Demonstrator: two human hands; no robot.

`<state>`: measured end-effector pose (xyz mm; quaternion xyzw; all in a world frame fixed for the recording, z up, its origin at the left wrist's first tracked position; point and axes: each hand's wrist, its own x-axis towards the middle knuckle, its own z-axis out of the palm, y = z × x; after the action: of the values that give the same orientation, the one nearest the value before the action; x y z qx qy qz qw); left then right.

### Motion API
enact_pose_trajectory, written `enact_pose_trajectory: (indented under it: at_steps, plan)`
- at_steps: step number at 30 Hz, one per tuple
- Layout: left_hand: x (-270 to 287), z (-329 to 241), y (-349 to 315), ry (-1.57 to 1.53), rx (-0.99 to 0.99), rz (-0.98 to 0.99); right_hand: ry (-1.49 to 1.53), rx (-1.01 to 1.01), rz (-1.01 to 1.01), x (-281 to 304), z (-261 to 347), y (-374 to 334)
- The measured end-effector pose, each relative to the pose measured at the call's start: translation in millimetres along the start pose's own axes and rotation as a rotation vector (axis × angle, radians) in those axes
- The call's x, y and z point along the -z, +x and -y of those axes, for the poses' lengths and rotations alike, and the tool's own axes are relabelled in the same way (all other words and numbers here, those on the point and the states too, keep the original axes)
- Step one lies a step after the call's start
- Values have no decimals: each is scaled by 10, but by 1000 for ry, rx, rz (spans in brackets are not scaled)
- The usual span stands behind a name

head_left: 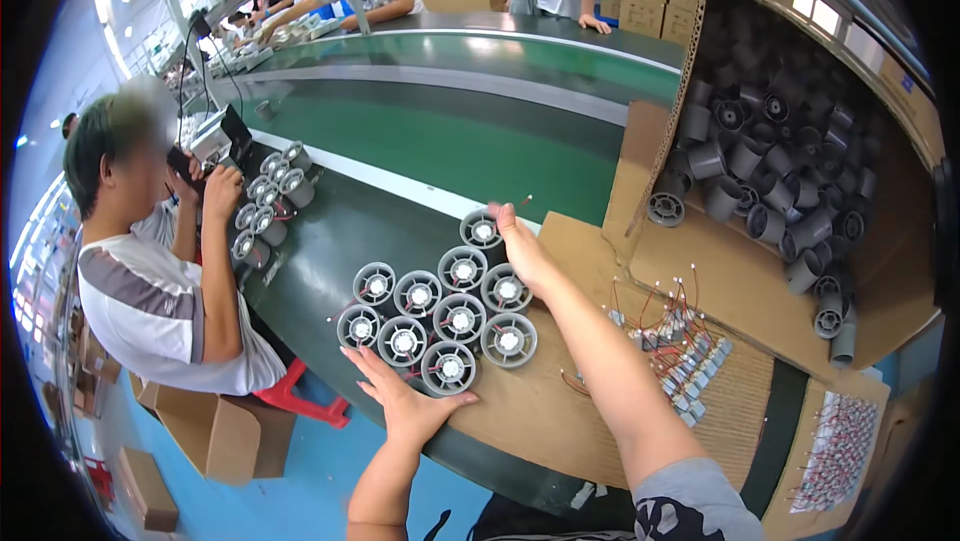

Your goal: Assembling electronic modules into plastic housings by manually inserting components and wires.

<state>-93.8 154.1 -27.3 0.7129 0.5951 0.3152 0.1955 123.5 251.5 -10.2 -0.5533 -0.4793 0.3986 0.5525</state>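
Several grey round housings [460,317] with spoked rims and white centres stand upright in a tight cluster on the table, thin red wires beside some. My left hand [412,403] is open, thumb and fingers spread against the cluster's near-left side. At the far end, my right hand [522,249] curls around the right side of one grey housing [481,229], fingertips at its rim; its other fingers are partly hidden. My right forearm reaches over the cardboard sheet.
Small silvery parts with wires [690,366] lie on a cardboard sheet [540,391]. A tipped carton [650,141] at right holds many grey housings. At left a co-worker [150,281] sits by more housings [268,203]. A green conveyor belt [450,141] runs behind; a wired-parts tray [835,451] lies lower right.
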Motion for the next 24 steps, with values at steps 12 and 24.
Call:
enact_pose_trajectory:
  at_steps: [12, 24]
  plan:
    - [-276, 31, 484, -57, 9, -144, -181, -202, 209, -414, -5, 585]
    - [-519, 61, 35, 123, -271, -335, -723, 592, -36, 781, 434, -953]
